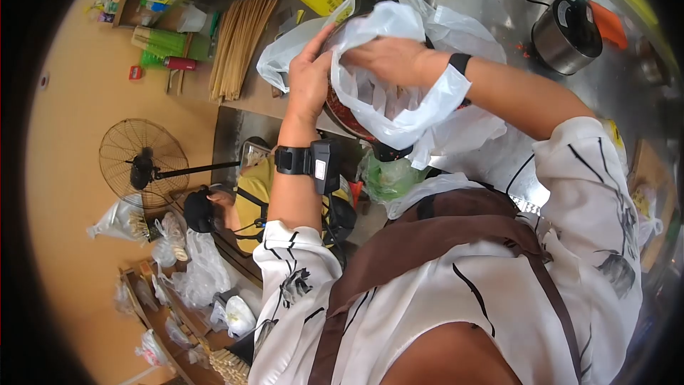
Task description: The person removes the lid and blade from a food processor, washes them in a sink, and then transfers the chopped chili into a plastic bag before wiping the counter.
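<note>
A white plastic bag [406, 128] hangs with its mouth wide, over a round pan [345, 120] that holds something red. My left hand [311, 75] grips the bag's rim on the left side; its fingertips are partly hidden behind the plastic. My right hand [388, 60] reaches into the bag's mouth from the right, and its fingers are mostly hidden inside. Pale pieces show in the bag below this hand, too unclear to name. More white plastic [467, 36] lies around the pan.
Wooden skewers [242, 46] lie in a bundle at upper left. A steel pot [566, 37] with a black lid stands at right. Below left are a co-worker in a yellow shirt [255, 196] and a standing fan [142, 164]. A green plastic bag [388, 180] sits near my apron.
</note>
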